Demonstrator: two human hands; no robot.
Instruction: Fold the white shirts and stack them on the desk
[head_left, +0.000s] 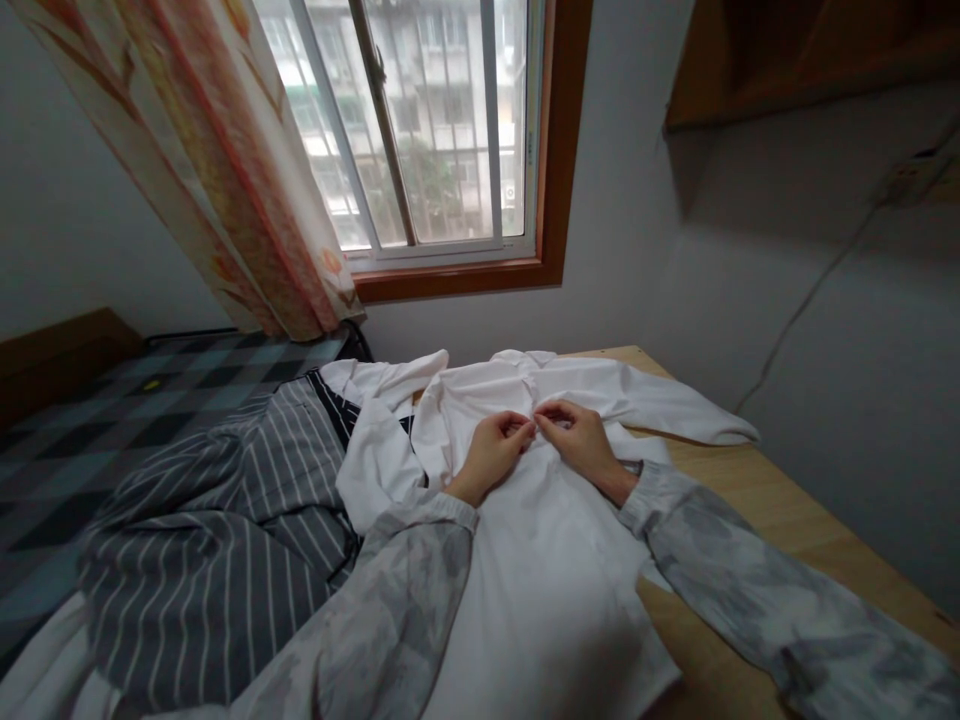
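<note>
A white long-sleeved shirt (555,560) lies spread over a wooden table, its collar toward the window and one sleeve stretched out to the right. My left hand (495,450) pinches the shirt's front a little below the collar, thumb and forefinger together. Close against it, my right hand (581,440) pinches the same front strip from the other side. The fingertips nearly meet there. Whether a button sits between them is too small to make out.
A grey striped garment (217,530) is heaped left of the shirt, beside a checked bed cover (60,450). The wooden table (795,510) shows at right. Behind are a window (442,130), a curtain (247,190), a wall shelf (810,70) and a hanging cable (802,305).
</note>
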